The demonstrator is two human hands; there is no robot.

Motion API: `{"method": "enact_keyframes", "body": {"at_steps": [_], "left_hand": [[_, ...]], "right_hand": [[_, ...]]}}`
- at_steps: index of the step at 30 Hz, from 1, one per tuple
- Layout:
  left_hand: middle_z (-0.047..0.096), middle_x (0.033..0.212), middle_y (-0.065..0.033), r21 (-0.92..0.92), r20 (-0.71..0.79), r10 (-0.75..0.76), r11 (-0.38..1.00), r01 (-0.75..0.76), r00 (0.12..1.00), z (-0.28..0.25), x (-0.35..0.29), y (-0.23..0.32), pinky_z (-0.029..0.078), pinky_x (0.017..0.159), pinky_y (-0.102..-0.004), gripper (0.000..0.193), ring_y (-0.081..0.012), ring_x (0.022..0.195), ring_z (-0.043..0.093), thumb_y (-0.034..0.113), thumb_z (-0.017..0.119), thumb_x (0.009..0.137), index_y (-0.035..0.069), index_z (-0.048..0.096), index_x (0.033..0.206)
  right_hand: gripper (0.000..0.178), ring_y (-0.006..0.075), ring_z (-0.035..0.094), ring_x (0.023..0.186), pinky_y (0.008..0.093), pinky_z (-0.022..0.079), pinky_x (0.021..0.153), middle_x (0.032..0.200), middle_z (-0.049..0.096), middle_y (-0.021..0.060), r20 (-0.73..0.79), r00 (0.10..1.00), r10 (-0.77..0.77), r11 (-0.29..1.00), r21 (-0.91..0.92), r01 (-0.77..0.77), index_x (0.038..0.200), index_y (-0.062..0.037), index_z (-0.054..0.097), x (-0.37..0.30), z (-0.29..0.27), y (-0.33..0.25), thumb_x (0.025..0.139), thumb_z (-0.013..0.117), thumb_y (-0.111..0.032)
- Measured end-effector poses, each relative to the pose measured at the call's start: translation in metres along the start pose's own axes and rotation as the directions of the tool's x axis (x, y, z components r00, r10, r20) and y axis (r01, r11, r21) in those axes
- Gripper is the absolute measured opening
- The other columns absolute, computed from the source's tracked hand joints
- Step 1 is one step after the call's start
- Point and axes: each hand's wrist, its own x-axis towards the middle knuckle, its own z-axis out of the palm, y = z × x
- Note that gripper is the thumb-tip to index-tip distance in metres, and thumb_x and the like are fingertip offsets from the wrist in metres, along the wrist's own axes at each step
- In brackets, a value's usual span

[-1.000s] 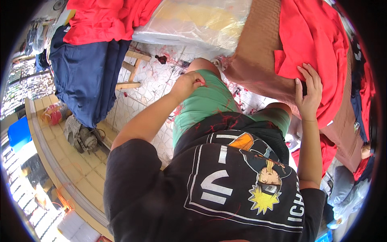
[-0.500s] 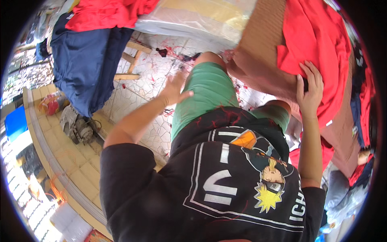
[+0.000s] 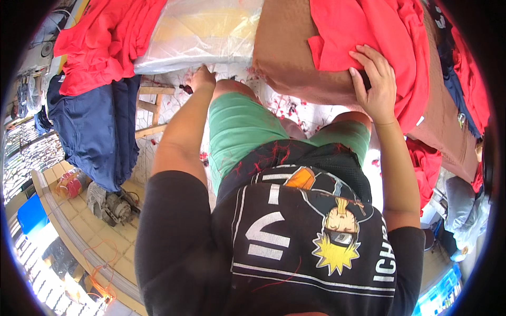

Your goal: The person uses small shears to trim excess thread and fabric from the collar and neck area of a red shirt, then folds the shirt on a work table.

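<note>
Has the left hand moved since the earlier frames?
Yes. The left hand has gone from the green shorts at the knee forward to the edge of the clear plastic bag.

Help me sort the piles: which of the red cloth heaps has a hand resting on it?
The red cloth on the brown surface, under the right hand. The other red heap, far left above navy fabric, is untouched; the left hand reaches the clear plastic bag.
</note>
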Motion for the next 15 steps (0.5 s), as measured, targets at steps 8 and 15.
{"method": "enact_keyframes", "body": {"at_steps": [8,15], "left_hand": [[0.058,0.129,-0.0102,0.134,0.122,-0.081,0.989,0.064,0.989,-0.012,0.011,0.027,0.044,0.095,-0.0457,0.071,-0.0327,0.118,0.055,0.068,0.059,0.071,0.019,0.061,0.123],[0.002,0.157,-0.0187,-0.107,-0.497,-0.843,0.295,0.950,0.205,-0.053,-0.067,-0.102,0.002,0.107,-0.0684,0.077,-0.0477,0.141,-0.003,0.053,0.049,0.090,0.010,0.025,0.148]], "right_hand": [[0.027,0.0267,0.056,0.112,0.0384,0.042,0.093,0.116,0.061,0.0069,0.001,1.000,-0.004,1.000,0.014,0.004,0.107,-0.0101,0.065,0.006,-0.003,0.002,0.081,0.066,-0.019],[0.041,0.0330,0.052,0.118,0.0420,0.039,0.100,0.123,0.057,0.0171,-0.283,0.922,0.265,0.960,0.163,-0.226,0.118,-0.0050,0.061,0.009,-0.018,-0.002,0.081,0.069,-0.020]]}}
